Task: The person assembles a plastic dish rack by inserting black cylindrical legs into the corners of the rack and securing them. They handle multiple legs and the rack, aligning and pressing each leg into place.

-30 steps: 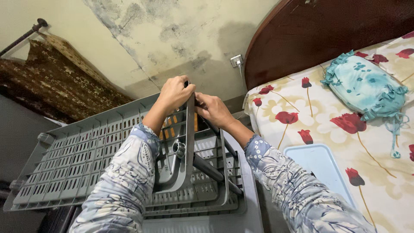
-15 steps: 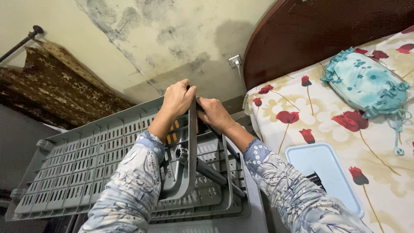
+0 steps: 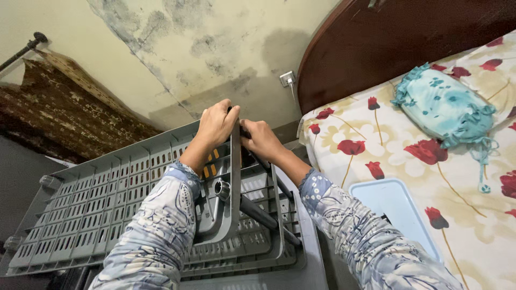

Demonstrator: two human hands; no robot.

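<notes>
My left hand (image 3: 216,124) grips the top edge of an upright grey plastic panel (image 3: 223,201) that has a round socket in it. My right hand (image 3: 262,140) is closed on a dark grey tube (image 3: 263,215) that runs down beside that panel, just right of my left hand. Both stand over a stack of grey slotted plastic shelves (image 3: 97,209) lying flat and tilted. Patterned blue-white sleeves cover both my forearms.
A bed with a red-flower sheet (image 3: 376,145) lies to the right, with a teal pillow (image 3: 446,110) and a pale blue tray (image 3: 392,207) on it. A dark wooden headboard (image 3: 408,43), a stained wall with a socket (image 3: 287,79) and a brown curtain (image 3: 64,118) stand behind.
Both hands stay on the panel and tube; the view has shifted slightly, and the hands sit a little higher against the shelf.
</notes>
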